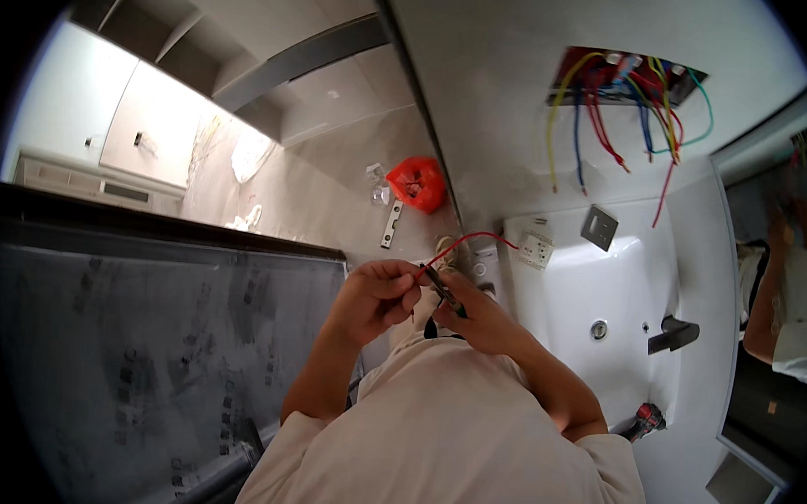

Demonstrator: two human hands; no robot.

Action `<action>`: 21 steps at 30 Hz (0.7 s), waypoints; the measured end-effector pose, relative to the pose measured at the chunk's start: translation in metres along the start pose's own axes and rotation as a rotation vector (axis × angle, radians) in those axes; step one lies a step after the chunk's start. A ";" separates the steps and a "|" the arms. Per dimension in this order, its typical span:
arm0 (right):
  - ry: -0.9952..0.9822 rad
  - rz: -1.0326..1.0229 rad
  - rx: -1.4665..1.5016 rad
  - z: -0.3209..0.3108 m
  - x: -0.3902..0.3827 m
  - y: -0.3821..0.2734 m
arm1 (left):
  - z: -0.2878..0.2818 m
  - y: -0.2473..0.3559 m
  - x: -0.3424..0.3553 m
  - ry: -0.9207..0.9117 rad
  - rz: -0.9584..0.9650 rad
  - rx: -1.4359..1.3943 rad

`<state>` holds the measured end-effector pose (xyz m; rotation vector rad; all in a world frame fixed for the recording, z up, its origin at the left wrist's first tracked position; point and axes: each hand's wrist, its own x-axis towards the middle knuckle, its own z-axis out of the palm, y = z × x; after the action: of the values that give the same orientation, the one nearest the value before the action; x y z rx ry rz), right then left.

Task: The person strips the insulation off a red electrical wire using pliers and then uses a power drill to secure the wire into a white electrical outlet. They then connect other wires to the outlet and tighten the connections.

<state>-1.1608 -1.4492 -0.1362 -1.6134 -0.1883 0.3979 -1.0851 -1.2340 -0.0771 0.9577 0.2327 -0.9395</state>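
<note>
My left hand (pixel 378 298) is closed, pinching a red wire (pixel 477 235) near its end in front of my chest. In my right hand (pixel 482 318) is a pair of dark pliers (pixel 442 291), with the jaws at the wire beside my left fingertips. Whether the jaws bite into the wire is too small to tell. The wire arcs to the right and runs to a white socket module (pixel 536 250), which rests on the left rim of the white sink (pixel 559 329). A grey cover plate (pixel 599 227) lies at the sink's far edge.
From a wall opening (pixel 627 78) at the upper right hang several yellow, red, blue and green wires. A dark faucet (pixel 673 335) and a red-and-black power tool (pixel 647 420) are at the right. On the floor ahead lie a red bag (pixel 416 181) and a spirit level (pixel 392 224).
</note>
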 end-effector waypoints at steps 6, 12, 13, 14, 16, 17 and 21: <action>-0.135 0.061 -0.225 0.020 0.049 -0.007 | -0.036 0.009 -0.024 0.185 0.133 0.027; -0.120 -0.053 -0.579 0.053 0.149 0.018 | -0.101 0.032 -0.013 0.297 0.266 -0.097; -0.131 -0.053 -0.622 0.058 0.159 0.017 | -0.109 0.038 -0.013 0.300 0.278 -0.117; -0.142 -0.056 -0.666 0.062 0.170 0.015 | -0.117 0.043 -0.012 0.303 0.293 -0.135; -0.132 -0.051 -0.717 0.063 0.186 0.014 | -0.130 0.046 -0.011 0.300 0.304 -0.137; -0.115 -0.036 -0.720 0.064 0.187 0.016 | -0.131 0.044 -0.012 0.316 0.302 -0.131; -0.103 0.036 -0.675 0.059 0.174 0.022 | -0.111 0.042 -0.015 0.399 0.372 -0.058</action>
<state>-1.0243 -1.3340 -0.1846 -2.2623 -0.4034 0.4748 -1.0380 -1.1285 -0.1088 1.0851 0.4003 -0.3943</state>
